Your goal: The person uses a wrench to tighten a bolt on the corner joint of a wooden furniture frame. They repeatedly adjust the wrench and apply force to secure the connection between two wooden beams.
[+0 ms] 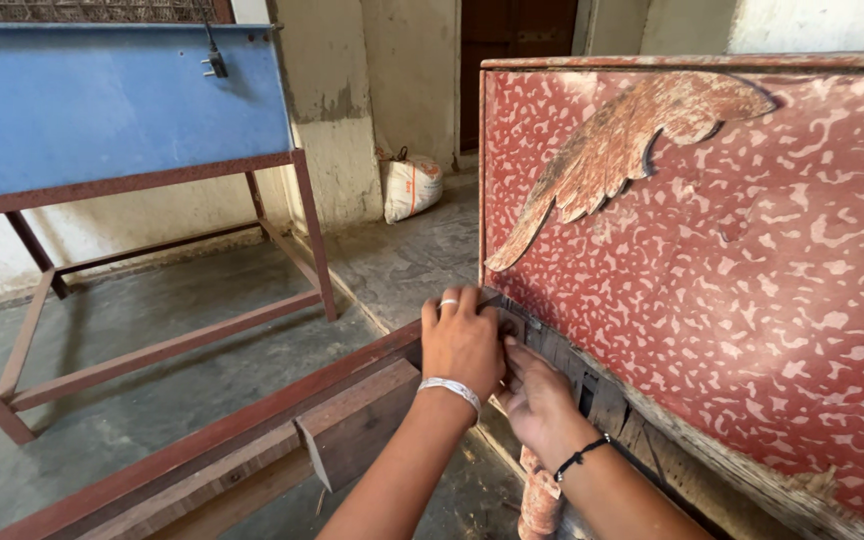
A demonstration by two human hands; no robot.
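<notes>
A large red wooden panel (732, 260) with pale speckles and a carved wing (622, 140) stands on edge to my right. My left hand (460, 342), with a ring and a silver bracelet, curls its fingers over the panel's lower left corner. My right hand (537, 400), with a black wrist cord, lies just below it, fingertips against the dark bare strip (577, 375) along the panel's bottom edge. A small grey piece (508, 324) shows between the two hands. I cannot make out what it is or which hand holds it.
A red-brown wooden beam (252, 425) with a block (357, 420) on it runs under my arms. A blue-topped metal frame table (112, 110) stands at the left on the concrete floor. A white sack (410, 185) leans by the wall near a doorway.
</notes>
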